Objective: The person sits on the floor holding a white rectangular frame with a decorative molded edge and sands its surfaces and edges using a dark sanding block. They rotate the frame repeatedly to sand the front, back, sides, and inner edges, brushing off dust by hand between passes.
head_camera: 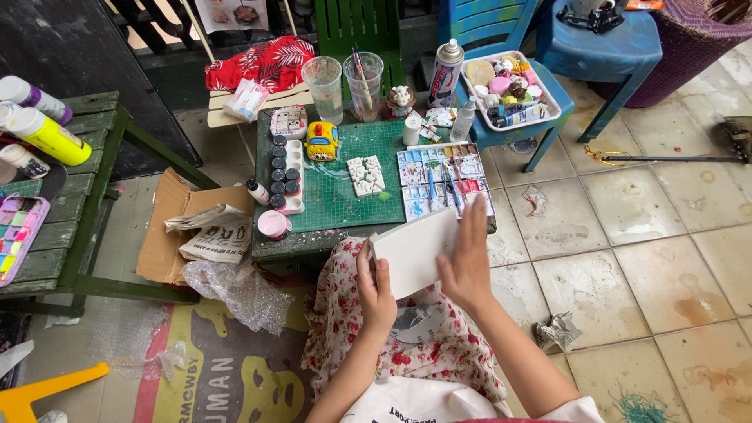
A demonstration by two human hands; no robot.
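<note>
Two hands on one white slab (411,251), held over the lap, near the low table's (313,235) front edge.

Biggest first: green cutting mat (337,196) on the table, crowded with a paint palette (442,178) and brushes at the right, little paint pots (283,174) at the left, two water cups (345,78) at the far edge. Left hand (376,294) curled shut around the slab's left end; right hand (468,262) flat, fingers straight, pressed on the slab's right side. Could slip and crack on the hard floor tiles, with only one hand really gripping. Could bump the wet palette just beyond it and smear paint. Far cups could tip over with a knock to the small table.
</note>
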